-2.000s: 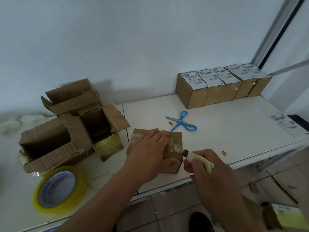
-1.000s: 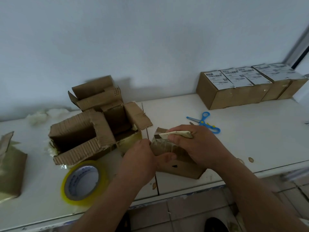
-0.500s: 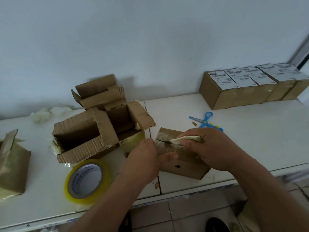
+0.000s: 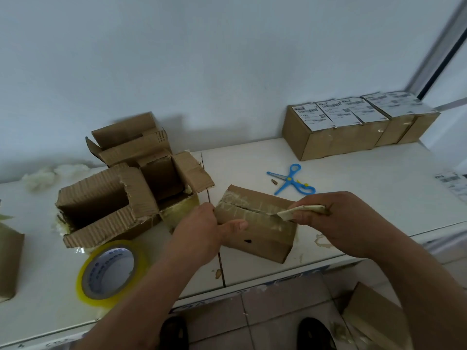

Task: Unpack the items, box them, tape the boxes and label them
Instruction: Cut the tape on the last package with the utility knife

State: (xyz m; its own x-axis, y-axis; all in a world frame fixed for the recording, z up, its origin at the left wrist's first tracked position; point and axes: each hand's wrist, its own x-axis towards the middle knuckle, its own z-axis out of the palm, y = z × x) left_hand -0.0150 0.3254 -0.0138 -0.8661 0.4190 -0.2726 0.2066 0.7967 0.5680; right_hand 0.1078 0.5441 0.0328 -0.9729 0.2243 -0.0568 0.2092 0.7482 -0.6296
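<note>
Hands first: left hand (image 4: 202, 231) grips the near-left end of the taped box (image 4: 255, 227), thumb along its front. Right hand (image 4: 336, 221) is clenched round a tape-wrapped cutter (image 4: 300, 210), tip right at the seam on top of that box, which sits closed near the front edge of the white surface (image 4: 366, 198). Tape roll (image 4: 111, 271) lies flat just left. Two opened cardboard boxes (image 4: 121, 193) behind it look empty, can't see to the bottom though. Blue scissors (image 4: 293, 180) further back, then a row of labelled boxes (image 4: 353, 125) at the wall.
</note>
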